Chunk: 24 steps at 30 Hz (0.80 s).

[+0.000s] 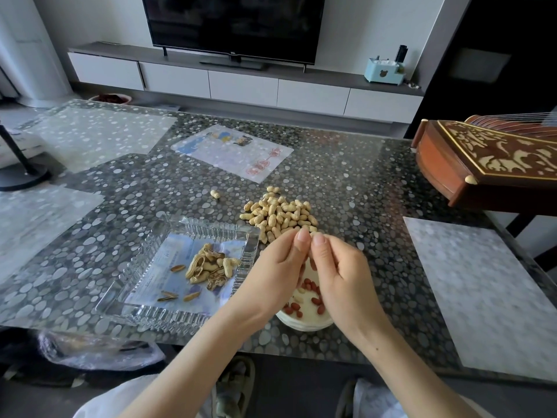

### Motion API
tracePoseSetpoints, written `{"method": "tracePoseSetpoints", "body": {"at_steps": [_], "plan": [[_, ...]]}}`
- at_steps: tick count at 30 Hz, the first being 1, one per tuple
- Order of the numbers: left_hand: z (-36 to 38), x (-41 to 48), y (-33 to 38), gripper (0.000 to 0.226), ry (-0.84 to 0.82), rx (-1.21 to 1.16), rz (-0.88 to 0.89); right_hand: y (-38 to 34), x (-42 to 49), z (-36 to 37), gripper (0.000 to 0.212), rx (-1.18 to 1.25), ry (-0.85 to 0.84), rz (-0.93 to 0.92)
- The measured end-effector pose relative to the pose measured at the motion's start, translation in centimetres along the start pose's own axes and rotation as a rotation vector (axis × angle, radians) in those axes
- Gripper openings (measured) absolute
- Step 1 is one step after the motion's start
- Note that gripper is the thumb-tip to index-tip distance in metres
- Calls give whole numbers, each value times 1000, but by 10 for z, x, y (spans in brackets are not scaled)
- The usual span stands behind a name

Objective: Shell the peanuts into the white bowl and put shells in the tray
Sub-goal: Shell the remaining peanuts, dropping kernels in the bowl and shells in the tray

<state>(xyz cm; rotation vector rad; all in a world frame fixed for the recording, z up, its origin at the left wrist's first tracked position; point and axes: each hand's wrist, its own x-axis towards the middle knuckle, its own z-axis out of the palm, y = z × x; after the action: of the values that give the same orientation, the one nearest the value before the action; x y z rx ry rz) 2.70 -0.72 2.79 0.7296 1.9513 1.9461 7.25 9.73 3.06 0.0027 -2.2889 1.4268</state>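
One peanut (315,234) is pinched between the fingers (302,240) of the left hand (271,267) and the right hand (339,274). Both hands are curled round it, and it is held above the far side of the white bowl (304,325), near the front edge of the tabletop (361,176). Little of it is seen past the fingertips, so whether it is already cracked cannot be told.

Because the pinch is made over the bowl's far rim and not its middle, a kernel could be flicked out when the shell gives and be lost among the pile (280,215) just beyond. Shell crumbs could also be dropped among the kernels (310,286), since the tray (211,229) lies to the left and is not under the hands.

The unshelled peanuts are pale tan and ribbed. The kernels in the bowl are red-skinned and few. Split, empty shells (208,267) are heaped in the glass tray.
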Motion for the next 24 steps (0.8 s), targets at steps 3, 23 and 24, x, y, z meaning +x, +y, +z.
{"method": "tracePoseSetpoints", "body": {"at_steps": [3, 23, 24], "plan": [[1, 0, -3, 41, -1, 47, 15, -4, -2, -1, 39, 57, 12, 72], [-1, 7, -2, 45, -55, -234, -331, 10, 12, -19, 34, 446, -115, 806], [-2, 7, -1, 44, -46, -263, -348, 10, 13, -20, 37, 483, -119, 818]]}}
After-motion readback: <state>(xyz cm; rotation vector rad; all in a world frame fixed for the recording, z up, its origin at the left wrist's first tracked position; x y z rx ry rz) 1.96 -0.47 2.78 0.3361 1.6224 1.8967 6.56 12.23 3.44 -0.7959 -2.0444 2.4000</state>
